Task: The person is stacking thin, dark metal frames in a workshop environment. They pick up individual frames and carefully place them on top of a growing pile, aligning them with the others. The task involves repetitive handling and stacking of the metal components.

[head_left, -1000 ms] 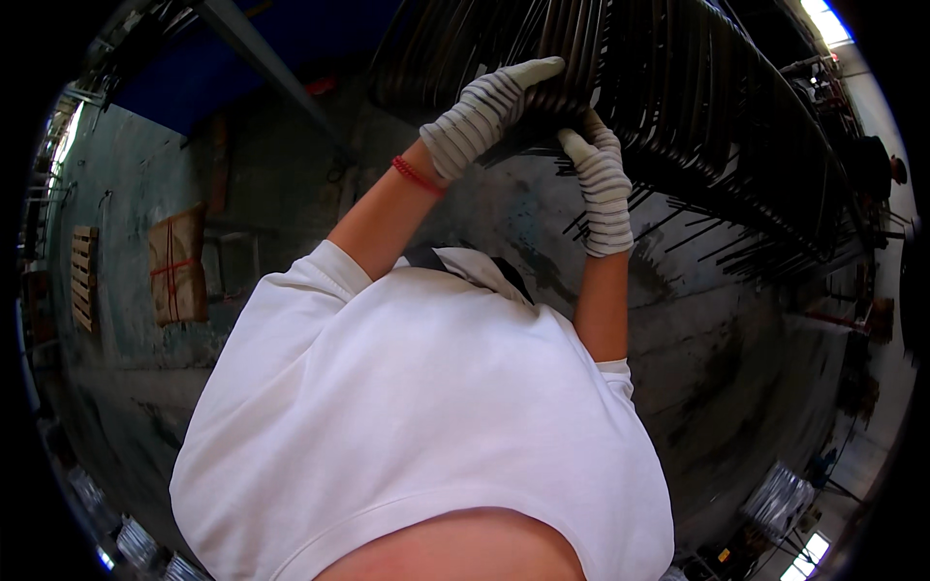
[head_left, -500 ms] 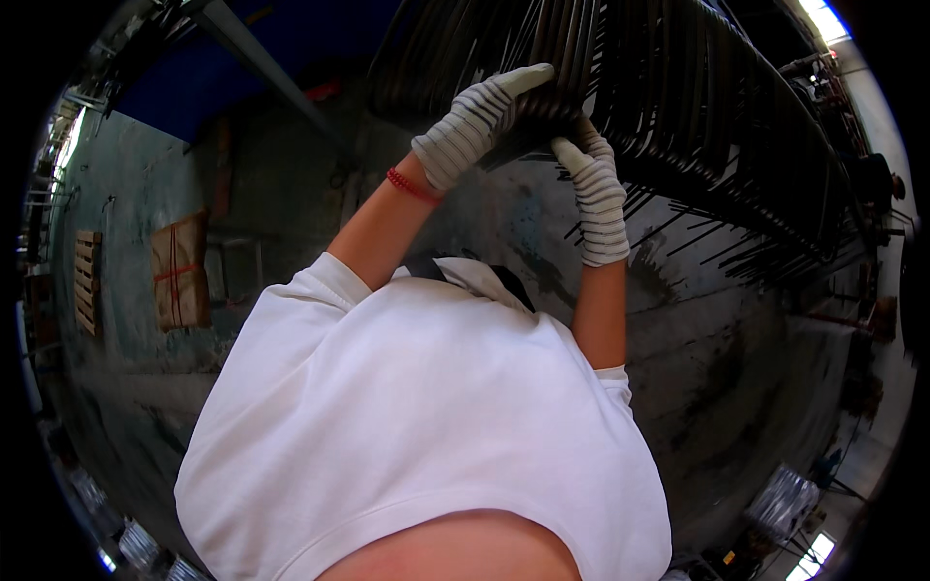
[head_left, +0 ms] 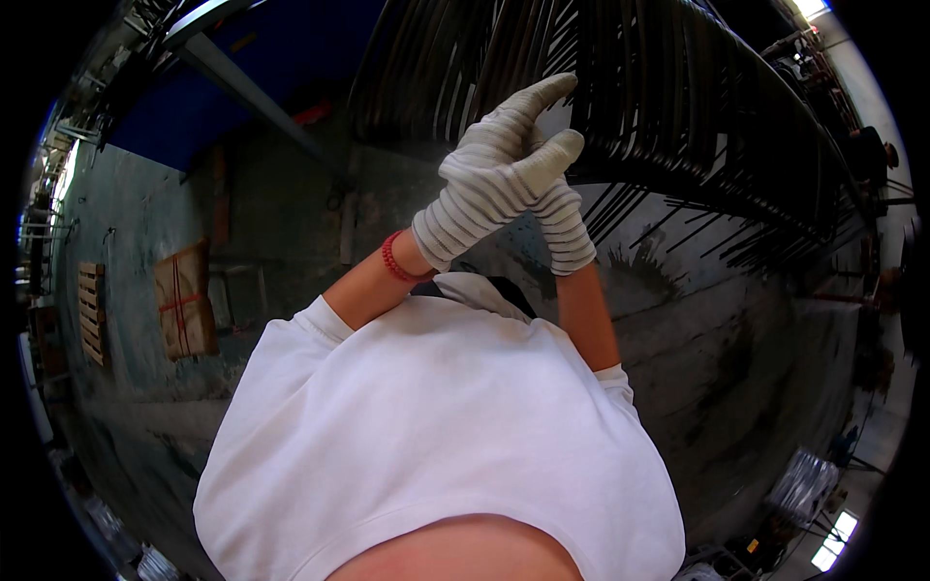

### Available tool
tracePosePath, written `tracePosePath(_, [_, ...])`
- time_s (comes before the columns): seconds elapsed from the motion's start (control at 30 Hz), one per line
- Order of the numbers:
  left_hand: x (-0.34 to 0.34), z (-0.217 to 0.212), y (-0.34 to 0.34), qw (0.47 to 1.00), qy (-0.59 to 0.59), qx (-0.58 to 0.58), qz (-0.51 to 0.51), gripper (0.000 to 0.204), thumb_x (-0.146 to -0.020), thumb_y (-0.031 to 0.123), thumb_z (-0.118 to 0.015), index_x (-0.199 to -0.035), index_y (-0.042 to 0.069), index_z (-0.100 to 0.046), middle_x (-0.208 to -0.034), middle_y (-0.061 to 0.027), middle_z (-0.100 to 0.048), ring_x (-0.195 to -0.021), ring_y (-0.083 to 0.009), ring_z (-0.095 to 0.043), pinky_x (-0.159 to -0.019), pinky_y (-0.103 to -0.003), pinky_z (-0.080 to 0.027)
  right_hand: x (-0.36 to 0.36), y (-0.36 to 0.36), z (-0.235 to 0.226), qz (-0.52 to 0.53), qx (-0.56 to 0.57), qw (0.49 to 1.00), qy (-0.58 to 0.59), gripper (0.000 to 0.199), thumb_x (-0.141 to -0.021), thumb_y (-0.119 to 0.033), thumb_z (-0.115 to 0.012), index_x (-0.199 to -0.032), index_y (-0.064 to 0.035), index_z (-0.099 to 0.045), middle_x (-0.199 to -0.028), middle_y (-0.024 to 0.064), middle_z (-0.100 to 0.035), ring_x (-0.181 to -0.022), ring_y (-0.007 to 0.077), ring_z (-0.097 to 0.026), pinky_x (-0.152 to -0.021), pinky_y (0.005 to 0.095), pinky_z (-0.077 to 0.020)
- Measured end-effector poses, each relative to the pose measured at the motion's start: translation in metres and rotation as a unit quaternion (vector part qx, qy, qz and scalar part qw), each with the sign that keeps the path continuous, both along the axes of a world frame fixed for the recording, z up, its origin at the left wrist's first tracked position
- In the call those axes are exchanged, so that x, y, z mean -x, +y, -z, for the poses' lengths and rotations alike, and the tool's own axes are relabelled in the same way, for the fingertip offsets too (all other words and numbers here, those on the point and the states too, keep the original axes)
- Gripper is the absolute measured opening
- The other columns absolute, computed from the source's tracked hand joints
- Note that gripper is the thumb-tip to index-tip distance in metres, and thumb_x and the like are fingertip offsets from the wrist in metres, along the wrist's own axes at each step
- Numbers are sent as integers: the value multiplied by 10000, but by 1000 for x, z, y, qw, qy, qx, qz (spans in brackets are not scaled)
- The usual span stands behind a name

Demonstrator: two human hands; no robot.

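Dark rods (head_left: 668,92), long axes pointing away, left hand (head_left: 496,179), grip spread, right hand (head_left: 560,221), grip hidden, cannot tell

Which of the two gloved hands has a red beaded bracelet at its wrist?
The left hand: the red bracelet sits just past its glove's striped cuff. The right hand wears a striped glove too, but no bracelet shows there.
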State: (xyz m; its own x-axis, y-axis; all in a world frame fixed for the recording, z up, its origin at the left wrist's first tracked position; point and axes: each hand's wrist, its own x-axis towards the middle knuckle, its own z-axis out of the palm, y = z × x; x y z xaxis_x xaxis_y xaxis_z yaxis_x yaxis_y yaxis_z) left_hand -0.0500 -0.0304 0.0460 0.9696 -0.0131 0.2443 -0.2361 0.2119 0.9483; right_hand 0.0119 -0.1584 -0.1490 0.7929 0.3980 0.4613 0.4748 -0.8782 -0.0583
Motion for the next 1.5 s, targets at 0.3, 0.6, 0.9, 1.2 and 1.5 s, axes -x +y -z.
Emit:
tracePosePath(0.3, [-47,61,-28,998,61,16,14,587,-841,271,-674,-1331,32,-457,-1268,-65,-522,-1164,-155,-502,-1003,-286,-390,38,-18,-69,-56,-562,666,486,439,-896,-193,-596,-1273,-1,-476,-1192,116,-576,-1110,156,-532,-929,211,-422])
tracePosePath(0.6, [-47,59,-43,982,168,83,36,531,-867,406,-615,-1243,41,-530,-1062,-26,-592,-1038,-126,-513,-916,-281,-412,40,-91,-49,-86,-635,665,383,326,-895,-39,-576,-1216,17,-567,-1151,75,-624,-1007,108,-592,-885,204,-451])
tracePosePath(0.9, [-70,61,-55,918,290,263,65,308,-940,252,-546,-1143,28,-604,-1103,-59,-636,-1025,-141,-589,-915,-279,-465,45,-95,-89,-54,-656,677,328,362,-892,-39,-570,-1252,-11,-552,-1169,61,-619,-1033,102,-579,-918,212,-428])
tracePosePath(1.2, [-83,81,-52,931,166,312,91,391,-963,326,-476,-1165,11,-589,-1058,-89,-653,-975,-176,-617,-920,-292,-469,21,-105,-84,-90,-633,670,376,398,-874,-8,-585,-1267,17,-528,-1203,97,-602,-1095,134,-568,-964,236,-424])
tracePosePath(1.5, [-64,51,-48,972,62,223,39,411,-971,337,-453,-1183,9,-581,-1038,-119,-658,-957,-189,-631,-931,-302,-467,6,-90,-94,-147,-626,649,408,454,-839,-68,-634,-1275,0,-527,-1195,101,-604,-1084,148,-570,-936,245,-434])
